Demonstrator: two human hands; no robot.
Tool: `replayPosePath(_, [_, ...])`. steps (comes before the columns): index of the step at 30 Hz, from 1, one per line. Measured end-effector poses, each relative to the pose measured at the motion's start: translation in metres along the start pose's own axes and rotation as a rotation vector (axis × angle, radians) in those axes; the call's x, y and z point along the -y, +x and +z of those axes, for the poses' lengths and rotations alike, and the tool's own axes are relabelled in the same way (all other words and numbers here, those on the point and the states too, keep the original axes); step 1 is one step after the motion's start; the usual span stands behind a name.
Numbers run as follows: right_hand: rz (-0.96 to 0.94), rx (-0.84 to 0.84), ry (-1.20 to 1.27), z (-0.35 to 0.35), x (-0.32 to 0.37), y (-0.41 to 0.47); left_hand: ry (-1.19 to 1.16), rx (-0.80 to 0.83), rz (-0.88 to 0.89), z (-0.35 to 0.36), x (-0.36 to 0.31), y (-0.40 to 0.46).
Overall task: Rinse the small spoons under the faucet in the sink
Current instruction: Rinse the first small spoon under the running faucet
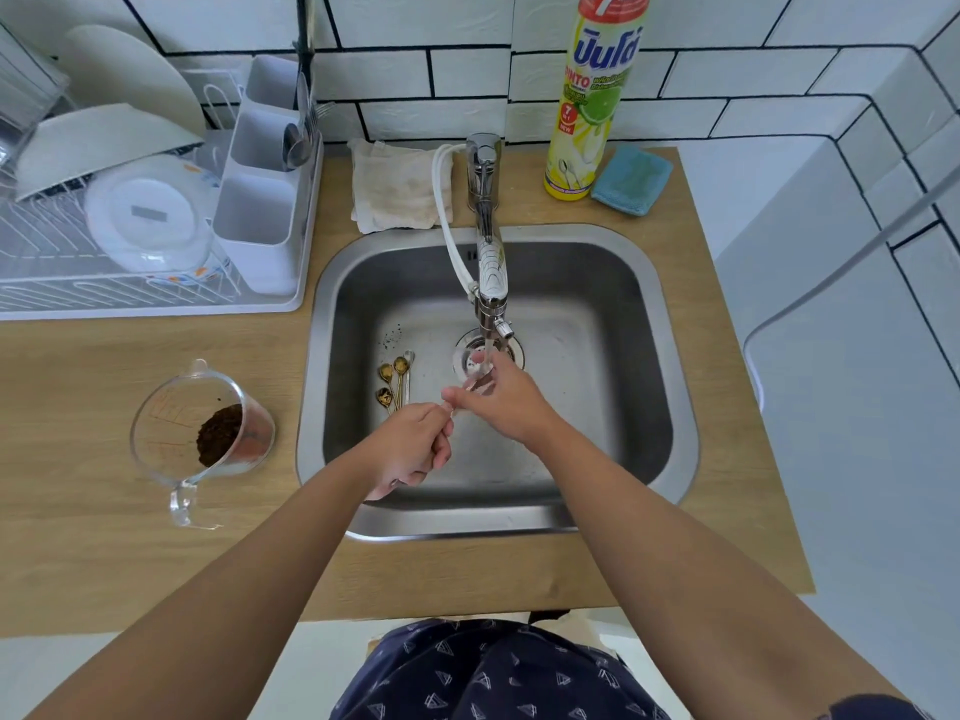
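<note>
Water runs from the faucet (488, 262) into the steel sink (670, 387), over the drain. Both hands meet under the stream: the left hand (413, 449) is curled closed, fingertips pinching something thin at its tip, and the right hand (501, 397) reaches into the water with fingers bent around a small item; what either one grips is too blurred by the water to name. The small spoons (395, 381), gold-coloured, lie in a bunch on the sink floor, just left of the hands and apart from the stream. On the wooden counter (78, 511) to the left stands a clear measuring cup (200, 433) holding dark grounds. Behind the sink, a yellow dish-soap bottle (592, 96) shows Thai lettering, "7" and "NEW", beside a blue sponge (631, 180); a folded cloth (397, 187) lies left of the faucet base.
</note>
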State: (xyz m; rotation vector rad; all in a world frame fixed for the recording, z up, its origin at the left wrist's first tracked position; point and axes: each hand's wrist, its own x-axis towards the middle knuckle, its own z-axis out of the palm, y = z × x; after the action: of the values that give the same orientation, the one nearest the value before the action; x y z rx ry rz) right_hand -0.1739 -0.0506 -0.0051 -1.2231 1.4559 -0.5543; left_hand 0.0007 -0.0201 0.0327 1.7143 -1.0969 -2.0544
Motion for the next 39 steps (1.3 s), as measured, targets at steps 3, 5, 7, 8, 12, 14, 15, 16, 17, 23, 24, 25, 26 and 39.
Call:
replayPosePath(3, [-0.005,-0.148,0.162,-0.008,-0.001,0.009,-0.005,0.016,0.007,0.002,0.0,0.0])
replayPosePath(5, [0.016,-0.092,0.177,-0.006,0.001,0.006,0.018,0.01,0.017,0.004,-0.002,0.0])
replayPosePath(7, [0.032,0.046,0.111,-0.002,0.002,0.0,0.028,0.01,0.029,0.004,-0.003,0.001])
replayPosePath(8, [0.041,0.089,0.112,0.0,0.001,-0.001,0.033,0.015,0.037,0.004,-0.003,0.0])
replayPosePath(12, [0.137,-0.105,0.525,-0.014,-0.001,0.005,0.153,-0.035,0.137,0.003,-0.001,0.002])
replayPosePath(14, [0.167,-0.131,0.639,-0.016,-0.002,0.002,0.4,-0.204,0.24,0.005,-0.002,0.011])
replayPosePath(15, [0.153,-0.119,0.61,-0.016,-0.004,-0.001,0.533,-0.308,0.279,0.007,-0.004,0.018])
replayPosePath(16, [0.126,-0.113,0.581,-0.016,-0.006,-0.003,0.639,-0.395,0.297,0.009,-0.007,0.025])
replayPosePath(17, [0.1,-0.14,0.555,-0.017,-0.006,-0.004,0.711,-0.455,0.307,0.012,-0.011,0.032])
replayPosePath(23, [0.019,-0.478,0.651,-0.048,-0.004,-0.003,0.614,-0.287,0.428,0.03,-0.038,0.066])
replayPosePath(24, [0.029,-0.49,0.65,-0.052,-0.005,-0.003,0.617,-0.266,0.427,0.029,-0.039,0.069])
replayPosePath(25, [0.046,-0.492,0.643,-0.055,-0.005,-0.003,0.632,-0.28,0.419,0.026,-0.039,0.072])
replayPosePath(26, [0.058,-0.499,0.66,-0.058,-0.005,-0.004,0.654,-0.329,0.402,0.023,-0.039,0.073])
replayPosePath(39, [0.09,-0.5,0.788,-0.069,-0.002,-0.006,0.5,-0.222,0.259,0.021,-0.029,0.067])
